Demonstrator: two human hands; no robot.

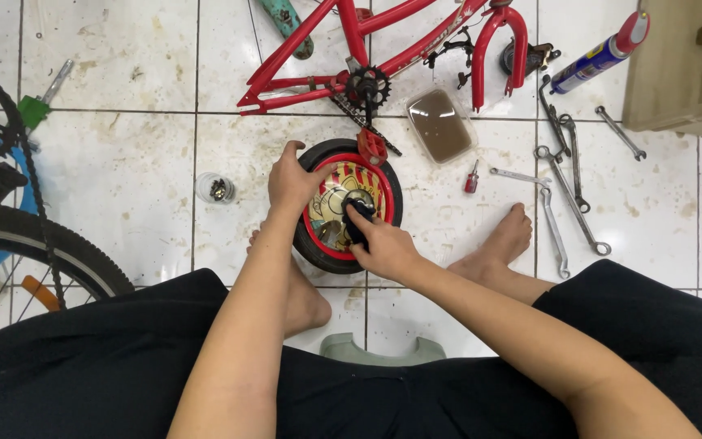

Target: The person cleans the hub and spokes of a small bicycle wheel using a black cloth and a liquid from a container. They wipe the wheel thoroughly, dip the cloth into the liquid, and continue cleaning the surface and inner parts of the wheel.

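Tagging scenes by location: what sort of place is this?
Likely an informal home bike-repair spot on a tiled floor: a stripped red bicycle frame, loose wrenches and a spray can. Both hands work on a small wheel.

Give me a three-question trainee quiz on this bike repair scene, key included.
1. True or false: the left hand grips the rim of the small wheel.
2. What does the right hand press on the wheel's hub? A) a wrench B) a dark cloth C) a spray can
3. Fill in: the red frame lies on the tiled ______.

Key
1. True; it rests on the tyre's upper left edge.
2. B; the dark cloth sits under the fingers, while the wrenches and spray can lie off to the right.
3. Floor.
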